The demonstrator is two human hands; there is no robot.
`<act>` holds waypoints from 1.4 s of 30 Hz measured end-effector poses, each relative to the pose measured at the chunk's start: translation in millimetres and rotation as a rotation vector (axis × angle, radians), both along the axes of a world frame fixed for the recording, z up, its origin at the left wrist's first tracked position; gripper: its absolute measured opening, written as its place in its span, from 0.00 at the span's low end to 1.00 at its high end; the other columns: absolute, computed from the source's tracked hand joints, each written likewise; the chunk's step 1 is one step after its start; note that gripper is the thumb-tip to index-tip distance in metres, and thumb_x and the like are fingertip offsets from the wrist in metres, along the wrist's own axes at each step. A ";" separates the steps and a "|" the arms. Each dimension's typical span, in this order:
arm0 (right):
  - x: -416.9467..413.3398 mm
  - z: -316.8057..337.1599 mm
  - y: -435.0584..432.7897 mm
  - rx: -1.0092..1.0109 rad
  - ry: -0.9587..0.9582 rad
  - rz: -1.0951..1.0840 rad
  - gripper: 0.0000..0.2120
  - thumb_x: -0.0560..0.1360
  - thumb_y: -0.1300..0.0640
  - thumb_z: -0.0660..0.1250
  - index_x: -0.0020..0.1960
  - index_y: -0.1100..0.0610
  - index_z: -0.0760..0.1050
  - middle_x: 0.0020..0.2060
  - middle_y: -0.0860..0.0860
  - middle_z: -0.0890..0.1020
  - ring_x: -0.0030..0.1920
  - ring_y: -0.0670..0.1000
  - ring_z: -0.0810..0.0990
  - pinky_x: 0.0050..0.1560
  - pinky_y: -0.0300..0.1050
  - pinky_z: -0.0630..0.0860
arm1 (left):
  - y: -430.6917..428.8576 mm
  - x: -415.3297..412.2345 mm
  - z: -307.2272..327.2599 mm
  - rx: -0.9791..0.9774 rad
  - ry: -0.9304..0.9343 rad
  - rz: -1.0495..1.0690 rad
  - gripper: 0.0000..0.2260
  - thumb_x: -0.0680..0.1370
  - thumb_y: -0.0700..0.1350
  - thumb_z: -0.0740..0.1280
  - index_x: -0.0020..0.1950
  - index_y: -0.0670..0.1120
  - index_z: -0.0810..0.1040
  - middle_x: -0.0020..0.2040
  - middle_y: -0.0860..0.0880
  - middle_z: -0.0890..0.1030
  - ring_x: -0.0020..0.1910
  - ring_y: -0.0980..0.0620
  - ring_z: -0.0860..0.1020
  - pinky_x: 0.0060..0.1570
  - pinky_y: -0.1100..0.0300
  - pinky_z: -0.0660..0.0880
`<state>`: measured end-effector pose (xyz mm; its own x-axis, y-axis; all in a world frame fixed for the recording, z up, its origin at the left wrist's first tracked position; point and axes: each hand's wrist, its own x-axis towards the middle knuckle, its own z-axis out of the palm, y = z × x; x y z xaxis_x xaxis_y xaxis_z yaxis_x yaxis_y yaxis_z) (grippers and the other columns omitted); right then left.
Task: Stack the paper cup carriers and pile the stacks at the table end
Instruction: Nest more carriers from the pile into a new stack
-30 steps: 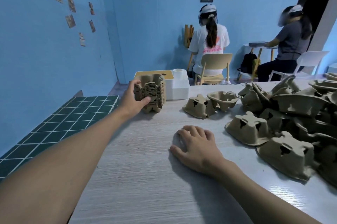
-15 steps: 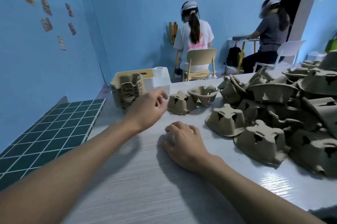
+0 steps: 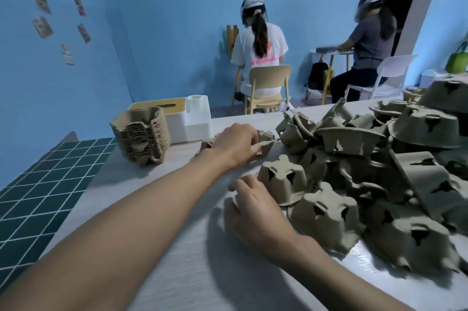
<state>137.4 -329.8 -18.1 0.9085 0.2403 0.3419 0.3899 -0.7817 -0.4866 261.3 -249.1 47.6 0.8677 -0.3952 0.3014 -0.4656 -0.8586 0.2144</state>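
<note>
Carrier stack (image 3: 140, 136) beside white box (image 3: 193, 122), left hand (image 3: 236, 144) gripping loose carrier (image 3: 267, 136), heap (image 3: 374, 174) right

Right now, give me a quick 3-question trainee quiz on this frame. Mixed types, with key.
1. True or false: the stack stands to the left of the white box.
2. The left hand grips: A the stack; B a loose carrier; C the white box.
3. Which hand rests on the table beside an upside-down carrier?

Key: 1 true; 2 B; 3 the right hand.
</note>
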 end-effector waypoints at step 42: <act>-111.1 1.1 -47.8 0.427 -0.198 -0.118 0.34 0.72 0.62 0.74 0.74 0.58 0.63 0.57 0.51 0.69 0.57 0.50 0.73 0.58 0.39 0.70 | 109.9 -247.7 -72.4 -0.520 0.011 0.187 0.11 0.74 0.54 0.74 0.46 0.49 0.77 0.78 0.46 0.59 0.70 0.58 0.64 0.65 0.64 0.59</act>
<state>26.3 -377.6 -16.9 0.8287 -0.0598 0.5565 0.4280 -0.5731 -0.6988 13.6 -139.2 -24.8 0.9129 -0.0357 0.4066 -0.3110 -0.7058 0.6365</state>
